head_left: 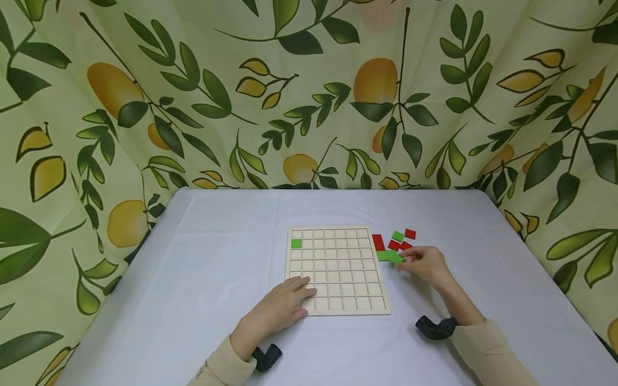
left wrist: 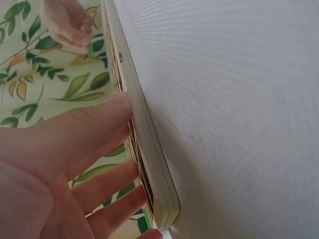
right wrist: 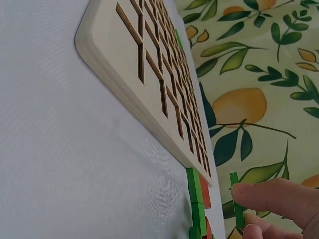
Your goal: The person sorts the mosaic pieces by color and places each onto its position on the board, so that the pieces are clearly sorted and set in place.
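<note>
Board [head_left: 338,256] of pale wood, cut into a grid of square cells, lies flat on the white tablecloth [head_left: 203,257] before me; my left hand [head_left: 280,306] rests on its near left corner, fingers spread and grasping nothing, the thumb by the near edge; my right hand [head_left: 427,262] is just off the board's right side, pinching a green tile [right wrist: 239,216] by my fingertips, apart from the pieces below; there a red piece [head_left: 378,243] and green pieces [head_left: 382,256] lie just beside the board, with small red tiles [head_left: 410,234] near them; one green square [head_left: 296,244] sits in the leftmost column, second row from the far edge; beige sleeves [head_left: 492,348] cover my forearms; a curtain [head_left: 299,134] printed with leaves and fruit hangs behind.
</note>
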### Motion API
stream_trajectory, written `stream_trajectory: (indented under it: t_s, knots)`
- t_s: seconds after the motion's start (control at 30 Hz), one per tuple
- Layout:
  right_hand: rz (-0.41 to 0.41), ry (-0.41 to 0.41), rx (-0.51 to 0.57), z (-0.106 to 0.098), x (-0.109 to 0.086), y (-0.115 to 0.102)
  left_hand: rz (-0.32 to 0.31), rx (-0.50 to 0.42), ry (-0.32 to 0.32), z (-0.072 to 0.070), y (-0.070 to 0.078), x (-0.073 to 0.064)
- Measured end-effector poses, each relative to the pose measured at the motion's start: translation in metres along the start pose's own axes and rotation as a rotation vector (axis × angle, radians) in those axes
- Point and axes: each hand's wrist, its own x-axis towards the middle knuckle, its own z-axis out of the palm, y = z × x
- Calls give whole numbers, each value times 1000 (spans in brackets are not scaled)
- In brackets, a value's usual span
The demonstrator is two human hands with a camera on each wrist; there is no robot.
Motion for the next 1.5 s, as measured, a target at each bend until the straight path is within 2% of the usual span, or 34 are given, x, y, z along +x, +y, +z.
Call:
stream_trajectory:
  t_s: [0.6, 0.93, 1.5]
  knots:
    - [-136, -13, 27, 10, 1, -22, -11, 8, -3, -1, 2, -1]
    - [-183, -12, 81, 18, 3, -31, -12, -2, -1, -2, 3, -1]
    - [-179, -47, 108, 26, 4, -46, -9, -1, 3, 0, 2, -1]
